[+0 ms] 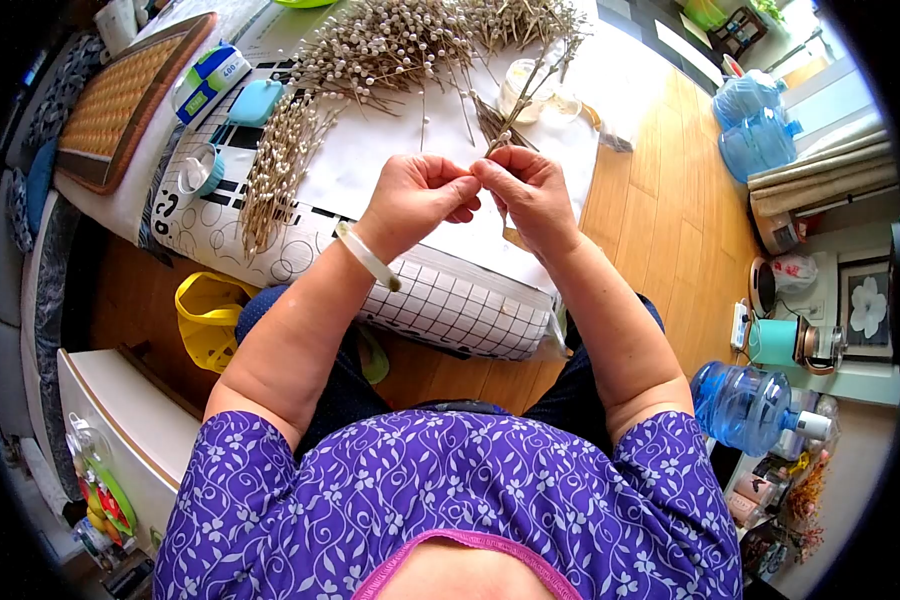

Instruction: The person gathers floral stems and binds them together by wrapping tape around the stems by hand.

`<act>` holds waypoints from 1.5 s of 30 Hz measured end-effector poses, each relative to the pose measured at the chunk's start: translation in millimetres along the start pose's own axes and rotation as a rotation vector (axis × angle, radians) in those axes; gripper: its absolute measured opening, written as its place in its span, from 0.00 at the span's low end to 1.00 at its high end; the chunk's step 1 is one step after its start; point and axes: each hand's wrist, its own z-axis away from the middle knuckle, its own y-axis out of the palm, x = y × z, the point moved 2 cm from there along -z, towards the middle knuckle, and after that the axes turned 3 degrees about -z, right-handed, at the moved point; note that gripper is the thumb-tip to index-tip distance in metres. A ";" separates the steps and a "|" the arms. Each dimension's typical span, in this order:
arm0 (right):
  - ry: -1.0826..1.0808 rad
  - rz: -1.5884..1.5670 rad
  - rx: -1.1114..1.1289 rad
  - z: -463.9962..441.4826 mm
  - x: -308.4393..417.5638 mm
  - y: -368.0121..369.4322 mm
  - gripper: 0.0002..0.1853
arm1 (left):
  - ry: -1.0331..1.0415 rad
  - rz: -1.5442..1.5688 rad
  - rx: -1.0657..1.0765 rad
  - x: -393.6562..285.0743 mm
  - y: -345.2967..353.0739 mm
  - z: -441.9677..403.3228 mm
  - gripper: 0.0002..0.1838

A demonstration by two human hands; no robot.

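Note:
My right hand (532, 197) is closed around the lower end of a thin brown branched twig (515, 112), which slants up and away over the table. Fingertips of my left hand (420, 200) are pinched together and meet the right fingertips; whatever is between them is too small to make out. Beyond my hands lies a large heap of dry stems with round white buds (390, 50). A smaller bunch of budded stems (275, 165) rests to the left. One loose budded stem (423, 118) lies on the white sheet (360, 150).
Pale round tubs (526, 85) stand behind the twig. At the left are a blue cup (202, 170), a light-blue case (256, 102) and a tissue pack (213, 84). A yellow bag (210, 318) sits below the table edge. Large water bottles (755, 125) stand at right.

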 end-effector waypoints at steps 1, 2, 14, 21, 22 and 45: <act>0.004 0.003 0.005 -0.4 0.3 -0.8 0.07 | -0.073 0.092 0.067 0.9 -3.2 -1.5 0.09; 0.009 0.004 0.010 -0.4 0.3 -1.1 0.07 | -0.147 0.183 0.133 1.9 -5.3 -2.4 0.10; 0.019 -0.073 -0.038 -1.5 -13.0 0.5 0.07 | -0.067 -0.056 -0.014 8.6 9.2 1.2 0.07; 0.119 -0.039 0.052 -6.0 -3.7 -2.3 0.06 | -0.066 -0.073 -0.042 7.2 -2.5 -1.0 0.07; 0.140 -0.027 0.072 -7.0 -3.0 -5.0 0.06 | -0.093 -0.039 -0.028 6.7 -3.6 -1.3 0.07; 0.072 -0.105 0.035 -4.8 -5.1 -1.5 0.05 | -0.100 0.089 0.017 7.0 -2.9 -2.8 0.09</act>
